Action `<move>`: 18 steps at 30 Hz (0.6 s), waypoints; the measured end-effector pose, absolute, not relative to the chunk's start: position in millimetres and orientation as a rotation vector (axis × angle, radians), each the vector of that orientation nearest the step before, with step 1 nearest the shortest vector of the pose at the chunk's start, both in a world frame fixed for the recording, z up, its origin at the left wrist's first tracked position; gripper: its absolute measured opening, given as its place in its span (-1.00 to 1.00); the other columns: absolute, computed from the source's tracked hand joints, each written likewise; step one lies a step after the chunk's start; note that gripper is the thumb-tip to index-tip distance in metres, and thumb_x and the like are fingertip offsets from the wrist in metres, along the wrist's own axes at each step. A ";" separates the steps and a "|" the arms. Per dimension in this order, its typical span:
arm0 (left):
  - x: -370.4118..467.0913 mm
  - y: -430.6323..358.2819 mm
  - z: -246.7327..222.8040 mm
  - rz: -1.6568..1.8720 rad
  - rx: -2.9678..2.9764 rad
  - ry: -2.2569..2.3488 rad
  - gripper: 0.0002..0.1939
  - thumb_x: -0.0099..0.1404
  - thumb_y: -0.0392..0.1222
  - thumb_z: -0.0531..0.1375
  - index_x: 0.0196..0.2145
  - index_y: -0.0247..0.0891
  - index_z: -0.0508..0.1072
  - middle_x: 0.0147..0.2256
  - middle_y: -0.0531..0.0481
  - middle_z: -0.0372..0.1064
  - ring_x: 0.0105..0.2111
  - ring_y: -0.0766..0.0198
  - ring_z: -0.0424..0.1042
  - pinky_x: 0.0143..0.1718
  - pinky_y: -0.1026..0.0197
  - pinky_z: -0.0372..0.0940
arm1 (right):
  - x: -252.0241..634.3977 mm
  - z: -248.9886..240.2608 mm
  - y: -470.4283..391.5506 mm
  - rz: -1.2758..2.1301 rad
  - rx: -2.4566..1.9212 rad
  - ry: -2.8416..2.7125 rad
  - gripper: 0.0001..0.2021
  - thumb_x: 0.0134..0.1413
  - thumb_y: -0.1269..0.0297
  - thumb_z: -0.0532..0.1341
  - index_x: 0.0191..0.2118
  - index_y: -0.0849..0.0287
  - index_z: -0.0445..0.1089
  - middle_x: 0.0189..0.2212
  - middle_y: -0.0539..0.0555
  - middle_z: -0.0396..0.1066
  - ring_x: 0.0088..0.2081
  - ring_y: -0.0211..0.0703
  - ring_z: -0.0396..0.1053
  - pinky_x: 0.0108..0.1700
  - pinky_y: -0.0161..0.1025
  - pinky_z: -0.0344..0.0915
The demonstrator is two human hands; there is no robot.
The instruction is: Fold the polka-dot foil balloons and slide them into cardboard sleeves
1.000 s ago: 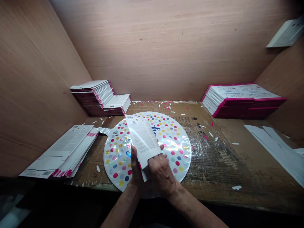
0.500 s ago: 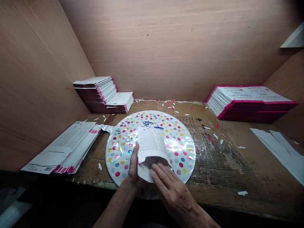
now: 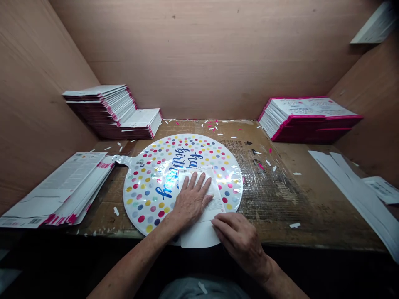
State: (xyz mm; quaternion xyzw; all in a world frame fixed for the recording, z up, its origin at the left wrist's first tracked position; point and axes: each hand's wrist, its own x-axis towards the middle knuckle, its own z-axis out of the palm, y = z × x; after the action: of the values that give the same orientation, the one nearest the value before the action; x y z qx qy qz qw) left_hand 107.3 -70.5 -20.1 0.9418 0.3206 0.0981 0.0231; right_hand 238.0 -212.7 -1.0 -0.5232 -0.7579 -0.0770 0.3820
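A round foil balloon (image 3: pixel 140 197), white with coloured dots and blue "happy birthday" lettering, lies flat on the bench, its tail pointing left. On its near half rests a white printed paper envelope (image 3: pixel 199 232) with fine text and a plain flap towards me. My left hand (image 3: pixel 190 201) lies flat on the envelope, fingers spread. At the envelope's right edge my right hand (image 3: pixel 238 234) is closed, thumb and fingertips pinched together on the paper at the flap line.
Stacked white and magenta envelopes (image 3: pixel 112 112) stand at the back left. More envelopes (image 3: pixel 50 187) lie fanned at the front left. A magenta-edged stack (image 3: pixel 308 120) sits back right. White paper sheets (image 3: pixel 349 187) lie at the right. Small paper scraps dot the cardboard-covered bench (image 3: pixel 264 207). Wooden panels surround it.
The envelope's open mouth has been laid flat. My left hand has moved from its left side onto its top. My right hand has left the opening for the right edge.
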 end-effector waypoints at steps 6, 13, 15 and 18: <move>111.1 -79.7 -17.7 0.342 2.767 0.938 -0.42 0.44 0.04 -0.06 0.31 -0.26 0.09 0.33 -0.18 0.02 0.35 -0.05 -0.11 0.30 -0.20 -0.07 | 242.0 -7.5 -210.2 -0.204 -1.403 -2.145 -0.78 0.33 0.40 0.04 -0.21 0.23 0.44 -0.34 0.11 0.44 -0.28 -0.13 0.33 -0.18 -0.18 0.27; 112.2 -76.3 -15.6 0.323 2.729 0.944 -0.42 0.42 0.03 -0.01 0.29 -0.32 0.14 0.32 -0.21 0.04 0.34 -0.10 -0.09 0.29 -0.22 -0.07 | 234.3 -10.7 -197.8 -0.299 -1.488 -2.252 -0.80 0.32 0.33 0.06 -0.29 0.21 0.40 -0.36 0.09 0.41 -0.29 -0.10 0.31 -0.16 -0.15 0.23; 112.1 -75.6 -14.9 0.309 2.742 0.931 -0.43 0.43 0.02 -0.01 0.28 -0.33 0.15 0.31 -0.21 0.05 0.34 -0.10 -0.08 0.29 -0.22 -0.06 | 230.8 -10.2 -187.3 -0.349 -1.521 -2.302 -0.81 0.30 0.28 0.11 -0.33 0.21 0.37 -0.35 0.11 0.42 -0.28 -0.07 0.32 -0.14 -0.12 0.23; 112.1 -74.7 -12.7 0.282 2.769 0.896 -0.43 0.43 0.00 -0.01 0.27 -0.37 0.16 0.31 -0.23 0.06 0.33 -0.12 -0.05 0.29 -0.20 -0.05 | 231.9 -3.9 -185.1 -0.386 -1.537 -2.406 -0.81 0.29 0.23 0.14 -0.32 0.23 0.34 -0.33 0.16 0.44 -0.28 -0.03 0.36 -0.18 -0.11 0.25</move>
State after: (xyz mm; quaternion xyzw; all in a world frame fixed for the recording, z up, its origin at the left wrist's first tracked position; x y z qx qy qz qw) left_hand 112.1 -74.7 -12.7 0.9414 0.3047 0.0957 0.1084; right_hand 231.9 -185.1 -3.9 -0.5289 -0.8281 -0.1329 0.1301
